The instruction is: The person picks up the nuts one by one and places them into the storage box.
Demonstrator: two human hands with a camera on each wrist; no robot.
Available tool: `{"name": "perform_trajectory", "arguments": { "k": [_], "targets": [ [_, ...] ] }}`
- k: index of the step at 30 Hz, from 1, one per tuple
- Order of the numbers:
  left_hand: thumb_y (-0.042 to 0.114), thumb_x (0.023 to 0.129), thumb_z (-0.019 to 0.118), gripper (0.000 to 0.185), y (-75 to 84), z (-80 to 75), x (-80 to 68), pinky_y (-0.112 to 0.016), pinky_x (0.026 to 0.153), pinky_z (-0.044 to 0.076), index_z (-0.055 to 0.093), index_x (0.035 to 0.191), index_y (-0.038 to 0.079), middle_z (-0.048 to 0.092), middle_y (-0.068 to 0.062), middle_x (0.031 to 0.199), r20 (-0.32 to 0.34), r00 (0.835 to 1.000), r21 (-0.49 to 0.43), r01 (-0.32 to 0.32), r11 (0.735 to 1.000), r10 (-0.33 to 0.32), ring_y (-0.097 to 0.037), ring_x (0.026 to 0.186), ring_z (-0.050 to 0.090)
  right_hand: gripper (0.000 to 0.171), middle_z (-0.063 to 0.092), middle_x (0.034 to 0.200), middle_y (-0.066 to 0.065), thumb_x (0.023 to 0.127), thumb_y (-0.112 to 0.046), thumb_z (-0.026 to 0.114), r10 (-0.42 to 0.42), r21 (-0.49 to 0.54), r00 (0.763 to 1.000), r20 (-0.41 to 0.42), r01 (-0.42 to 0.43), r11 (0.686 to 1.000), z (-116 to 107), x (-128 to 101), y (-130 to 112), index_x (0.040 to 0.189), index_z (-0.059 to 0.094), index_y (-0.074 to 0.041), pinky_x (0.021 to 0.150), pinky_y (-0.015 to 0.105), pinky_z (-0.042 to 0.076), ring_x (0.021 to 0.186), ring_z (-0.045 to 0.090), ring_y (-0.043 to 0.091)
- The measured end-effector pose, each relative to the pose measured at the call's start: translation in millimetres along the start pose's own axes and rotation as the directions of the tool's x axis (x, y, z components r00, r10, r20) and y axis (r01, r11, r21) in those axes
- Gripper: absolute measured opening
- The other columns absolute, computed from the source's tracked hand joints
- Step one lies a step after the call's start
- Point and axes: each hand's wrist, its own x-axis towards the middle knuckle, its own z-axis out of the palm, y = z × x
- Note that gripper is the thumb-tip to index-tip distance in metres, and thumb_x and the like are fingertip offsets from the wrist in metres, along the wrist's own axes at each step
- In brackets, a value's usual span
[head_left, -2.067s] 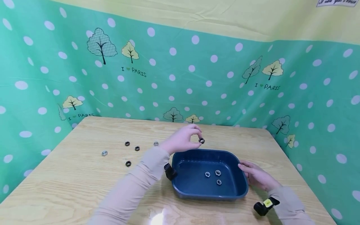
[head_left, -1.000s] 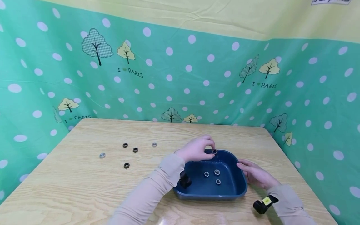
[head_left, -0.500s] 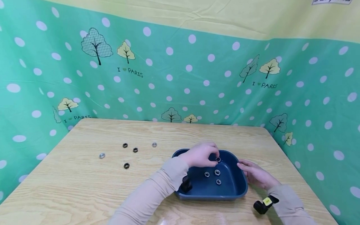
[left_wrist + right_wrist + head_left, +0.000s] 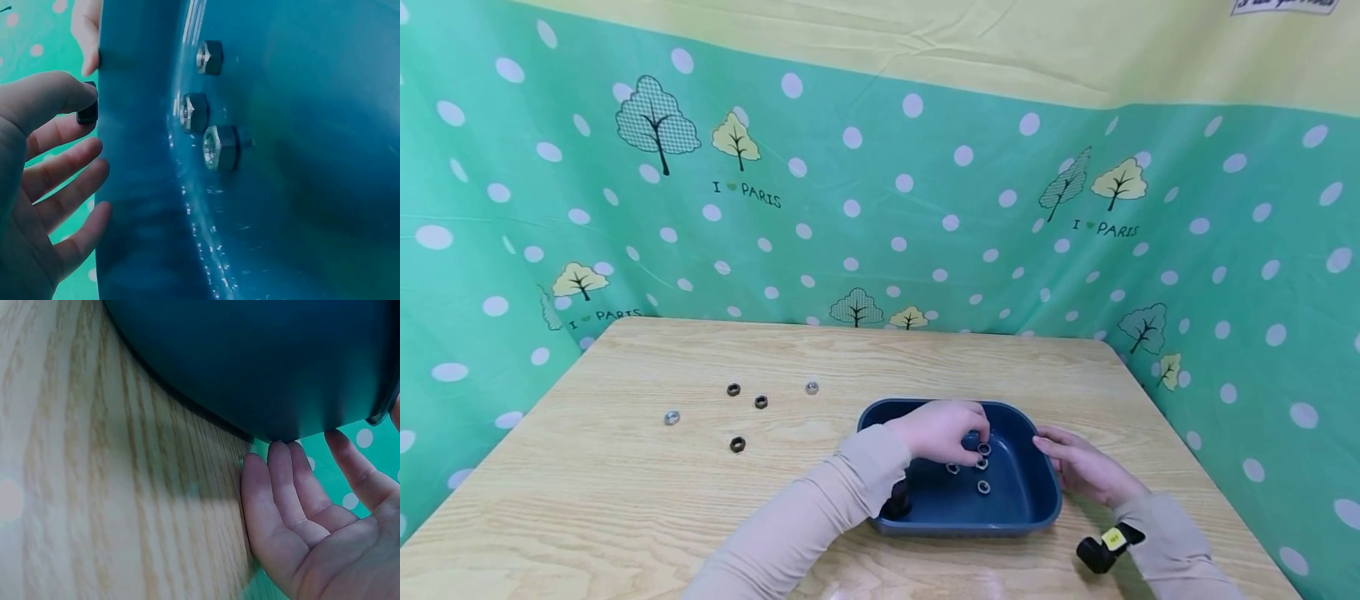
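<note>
My left hand (image 4: pixel 942 430) is over the blue plastic basin (image 4: pixel 958 528) and pinches a dark hex nut (image 4: pixel 89 105) between thumb and index finger; the other fingers are spread. Inside the basin lie three metal nuts, one front nut (image 4: pixel 983 487), one left nut (image 4: pixel 952 468) and one nut (image 4: pixel 982 464) partly covered by the held nut and fingers. At the basin's right end my right hand (image 4: pixel 1086 468) holds the wall, thumb at the rim and fingertips (image 4: pixel 280 453) against the outside.
On the wooden table (image 4: pixel 587 500) to the left lie several loose nuts: dark ones such as a dark nut (image 4: pixel 738 444), and silver ones, a silver nut (image 4: pixel 672 417) and another silver nut (image 4: pixel 812 387). A green dotted cloth (image 4: pixel 850 208) hangs behind and at the sides.
My left hand has carried the dark nut rightward and down, from above the basin's back rim to low inside it. The right hand stays at the basin's right end.
</note>
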Motion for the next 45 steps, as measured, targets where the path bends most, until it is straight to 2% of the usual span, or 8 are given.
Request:
{"name": "perform_trajectory", "arguments": {
  "k": [5, 9, 14, 23, 28, 35, 43, 45],
  "targets": [
    [0.026, 0.086, 0.068, 0.013, 0.5, 5.0, 1.7, -0.012, 0.075, 0.044, 0.067, 0.097, 0.019, 0.06, 0.007, 0.108, 0.049, 0.998, 0.009, 0.031, 0.999, -0.031, -0.003, 0.084, 0.053, 0.073, 0.061, 0.12, 0.001, 0.101, -0.035, 0.04, 0.0, 0.024, 1.0, 0.014, -0.001, 1.0, -1.4, 0.1, 1.1, 0.144, 0.002, 0.01, 0.09, 0.038, 0.049, 0.102, 0.061, 0.01],
    [0.027, 0.085, 0.069, 0.012, -0.4, 9.2, 2.9, -0.012, 0.077, 0.044, 0.067, 0.096, 0.021, 0.06, 0.008, 0.11, 0.073, 0.997, 0.03, 0.038, 0.999, -0.04, -0.002, 0.085, 0.053, 0.074, 0.06, 0.123, 0.004, 0.101, -0.036, 0.041, 0.004, 0.017, 1.0, 0.006, -0.005, 1.0, -1.3, 0.1, 0.7, 0.145, 0.002, 0.009, 0.091, 0.039, 0.049, 0.104, 0.06, 0.011],
    [0.027, 0.085, 0.07, 0.011, -0.5, 10.3, 2.4, -0.012, 0.075, 0.044, 0.067, 0.094, 0.021, 0.06, 0.007, 0.109, 0.104, 0.994, 0.042, 0.014, 0.999, -0.019, -0.002, 0.084, 0.053, 0.075, 0.056, 0.128, 0.01, 0.101, -0.036, 0.041, 0.006, -0.002, 1.0, -0.009, -0.006, 1.0, 0.0, -0.6, 0.0, 0.145, 0.002, 0.01, 0.092, 0.041, 0.049, 0.105, 0.059, 0.012],
    [0.026, 0.083, 0.071, 0.009, 0.9, 11.1, 2.2, -0.012, 0.068, 0.04, 0.068, 0.091, 0.021, 0.057, 0.009, 0.096, 0.186, 0.982, 0.039, -0.035, 0.999, 0.027, -0.003, 0.079, 0.049, 0.074, 0.059, 0.122, 0.004, 0.1, -0.035, 0.041, -0.003, 0.013, 1.0, -0.001, 0.003, 1.0, 0.4, -0.8, 0.0, 0.144, 0.003, 0.01, 0.09, 0.038, 0.049, 0.102, 0.06, 0.01],
    [0.026, 0.083, 0.072, 0.005, 3.5, 11.2, -0.6, -0.012, 0.071, 0.04, 0.067, 0.084, 0.024, 0.056, 0.009, 0.103, 0.246, 0.969, 0.039, -0.04, 0.998, 0.029, -0.004, 0.087, 0.048, 0.076, 0.059, 0.121, 0.003, 0.1, -0.036, 0.042, -0.006, 0.017, 1.0, 0.001, 0.006, 1.0, 0.6, -1.2, -0.1, 0.144, 0.001, 0.011, 0.09, 0.038, 0.049, 0.102, 0.06, 0.009],
    [0.028, 0.08, 0.074, 0.006, 7.5, 10.3, -4.5, -0.014, 0.083, 0.041, 0.069, 0.079, 0.027, 0.053, 0.007, 0.122, 0.269, 0.963, 0.104, -0.037, 0.994, 0.007, -0.007, 0.108, 0.046, 0.076, 0.057, 0.126, 0.008, 0.1, -0.036, 0.042, -0.004, 0.007, 1.0, -0.008, 0.004, 1.0, 1.3, -1.1, -0.6, 0.144, 0.001, 0.011, 0.091, 0.039, 0.049, 0.102, 0.061, 0.01],
    [0.028, 0.078, 0.076, 0.006, 9.2, 14.3, -3.8, -0.015, 0.086, 0.04, 0.071, 0.08, 0.028, 0.051, 0.005, 0.128, 0.29, 0.957, 0.164, -0.064, 0.984, 0.014, -0.009, 0.114, 0.044, 0.074, 0.061, 0.117, -0.001, 0.101, -0.035, 0.042, -0.01, 0.028, 1.0, 0.005, 0.01, 1.0, 0.7, -0.5, 0.2, 0.144, 0.003, 0.011, 0.089, 0.037, 0.05, 0.1, 0.061, 0.009],
    [0.03, 0.077, 0.077, 0.006, 8.6, 16.3, -3.2, -0.014, 0.086, 0.04, 0.071, 0.08, 0.029, 0.051, 0.005, 0.128, 0.288, 0.958, 0.184, -0.076, 0.98, 0.02, -0.009, 0.114, 0.043, 0.074, 0.061, 0.118, 0.003, 0.101, -0.035, 0.042, -0.006, 0.021, 1.0, -0.003, 0.007, 1.0, 1.3, -0.6, -0.1, 0.144, 0.003, 0.011, 0.09, 0.037, 0.05, 0.101, 0.061, 0.009]
  ]
}}
